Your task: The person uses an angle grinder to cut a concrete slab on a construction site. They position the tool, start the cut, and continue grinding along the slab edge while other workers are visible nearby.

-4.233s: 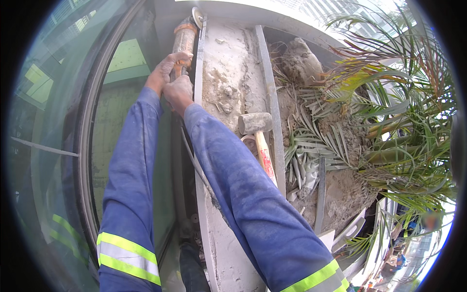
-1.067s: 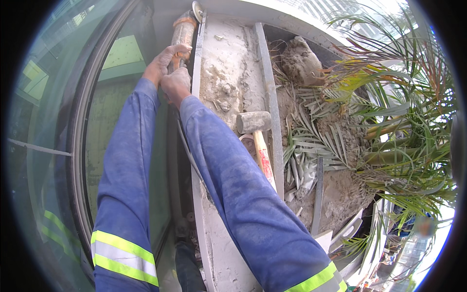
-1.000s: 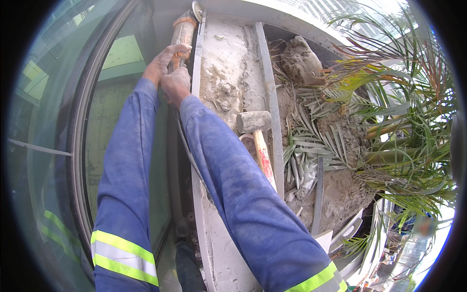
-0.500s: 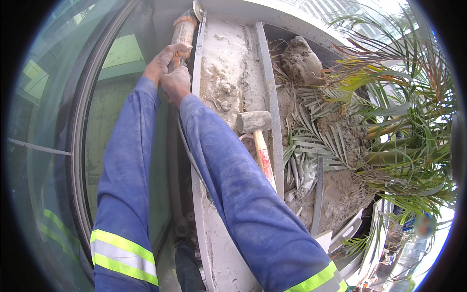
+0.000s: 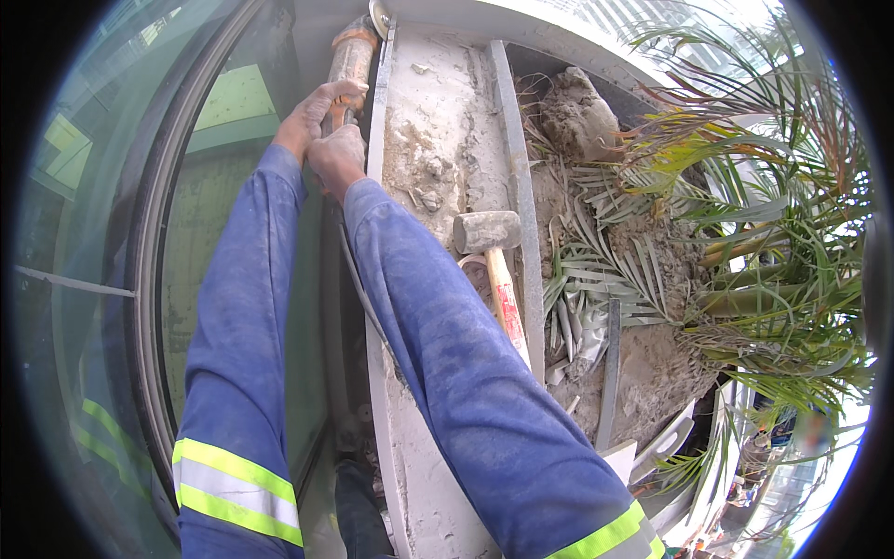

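A dusty orange-and-grey angle grinder [image 5: 351, 63] points away from me along the narrow gap beside the glass. My left hand [image 5: 312, 119] wraps round its body. Just behind, my right hand [image 5: 339, 155] is closed round the grinder's rear part, which is mostly hidden by the fingers. The round disc [image 5: 380, 19] at its far end is beside the top of the metal edge strip [image 5: 378, 107]; contact is hard to make out. A cable [image 5: 358, 279] trails back from the grinder past my right forearm.
On the dusty ledge [image 5: 428, 84] lies a mallet [image 5: 487, 232] with a wooden handle. Glass panels [image 5: 233, 326] stand along the left. Beyond a second metal strip [image 5: 518, 158], the planter holds soil, a stone lump [image 5: 577, 116] and palm fronds [image 5: 764, 186].
Hardly anything differs. Both hands keep their grip on the grinder in nearly the same place, and the mallet has not moved.
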A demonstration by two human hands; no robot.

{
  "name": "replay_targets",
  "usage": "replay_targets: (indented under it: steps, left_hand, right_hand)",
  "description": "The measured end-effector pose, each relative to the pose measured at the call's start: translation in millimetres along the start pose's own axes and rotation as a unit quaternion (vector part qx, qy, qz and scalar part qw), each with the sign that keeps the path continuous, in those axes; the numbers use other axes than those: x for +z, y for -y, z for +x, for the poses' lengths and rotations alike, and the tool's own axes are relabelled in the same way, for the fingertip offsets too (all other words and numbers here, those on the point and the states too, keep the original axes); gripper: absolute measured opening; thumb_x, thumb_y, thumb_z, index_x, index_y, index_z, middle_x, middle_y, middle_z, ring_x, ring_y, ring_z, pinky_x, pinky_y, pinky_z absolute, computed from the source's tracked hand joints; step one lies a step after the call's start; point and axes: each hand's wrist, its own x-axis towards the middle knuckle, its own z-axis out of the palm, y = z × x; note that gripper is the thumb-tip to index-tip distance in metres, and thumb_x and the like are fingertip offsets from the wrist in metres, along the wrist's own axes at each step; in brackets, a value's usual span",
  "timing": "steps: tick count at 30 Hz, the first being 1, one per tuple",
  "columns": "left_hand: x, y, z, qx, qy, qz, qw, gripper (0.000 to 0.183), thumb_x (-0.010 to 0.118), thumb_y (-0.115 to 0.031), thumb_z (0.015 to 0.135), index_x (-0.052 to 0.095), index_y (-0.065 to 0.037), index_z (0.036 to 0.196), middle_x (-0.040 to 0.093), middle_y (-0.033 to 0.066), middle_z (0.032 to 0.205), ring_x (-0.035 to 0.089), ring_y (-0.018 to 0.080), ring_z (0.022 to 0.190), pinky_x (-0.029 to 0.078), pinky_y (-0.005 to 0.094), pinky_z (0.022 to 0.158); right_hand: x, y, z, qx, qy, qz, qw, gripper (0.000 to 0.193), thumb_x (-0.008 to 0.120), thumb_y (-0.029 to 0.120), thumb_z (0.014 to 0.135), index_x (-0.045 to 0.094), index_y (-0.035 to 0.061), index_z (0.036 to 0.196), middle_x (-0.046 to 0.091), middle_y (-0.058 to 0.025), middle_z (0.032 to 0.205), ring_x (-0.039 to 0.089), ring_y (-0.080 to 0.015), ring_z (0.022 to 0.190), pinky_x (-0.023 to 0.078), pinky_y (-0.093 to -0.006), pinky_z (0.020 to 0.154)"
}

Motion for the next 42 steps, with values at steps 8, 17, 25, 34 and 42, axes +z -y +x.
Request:
replay_targets:
  steps: [8,17,25,34,42]
  left_hand:
    - [-3.8,-3.1,2.0,-0.008,0.001,0.014,1.000,0.059,0.090,-0.028,0.066,0.064,-0.005,0.114,0.065,0.0076,0.092,0.061,0.0189,0.072,0.053,0.0330,0.067]
    - [-5.0,-1.8,4.2,-0.011,0.005,0.013,1.000,0.059,0.090,-0.026,0.067,0.063,-0.004,0.116,0.066,0.0077,0.092,0.062,0.0186,0.072,0.055,0.0329,0.068]
    - [1.6,-1.9,1.5,-0.001,0.009,0.008,1.000,0.059,0.090,-0.026,0.068,0.063,-0.004,0.115,0.066,0.0063,0.090,0.062,0.0182,0.067,0.054,0.0321,0.065]
    - [-5.0,-2.6,6.6,-0.001,0.009,0.028,1.000,0.057,0.089,-0.027,0.068,0.064,-0.003,0.113,0.066,0.0070,0.090,0.062,0.0173,0.071,0.053,0.0320,0.068]
    - [5.3,-6.3,-4.9,0.004,0.019,0.025,0.999,0.060,0.089,-0.026,0.069,0.062,-0.002,0.116,0.067,0.0079,0.091,0.063,0.0169,0.071,0.055,0.0317,0.068]
  right_hand:
    - [-1.9,5.4,-6.3,0.006,0.002,0.010,1.000,0.040,0.075,0.013,0.090,0.062,-0.0105,0.120,0.067,-0.0307,0.124,0.068,-0.0430,0.118,0.057,-0.0457,0.100]
    - [-2.6,3.3,-5.4,-0.008,0.012,0.022,1.000,0.040,0.075,0.016,0.091,0.061,-0.0118,0.116,0.067,-0.0332,0.120,0.068,-0.0442,0.117,0.057,-0.0467,0.099]
    - [-1.3,-0.1,3.2,0.000,0.007,-0.002,1.000,0.037,0.075,0.016,0.091,0.063,-0.0111,0.114,0.069,-0.0323,0.117,0.069,-0.0439,0.114,0.057,-0.0474,0.097]
    - [-3.2,5.2,-7.3,-0.003,0.003,0.009,1.000,0.037,0.076,0.017,0.092,0.065,-0.0113,0.112,0.069,-0.0321,0.117,0.070,-0.0442,0.114,0.058,-0.0471,0.097]
    - [-1.2,-0.9,3.4,-0.014,-0.003,0.002,1.000,0.044,0.075,0.024,0.093,0.062,-0.0112,0.116,0.068,-0.0322,0.120,0.068,-0.0447,0.117,0.057,-0.0473,0.099]
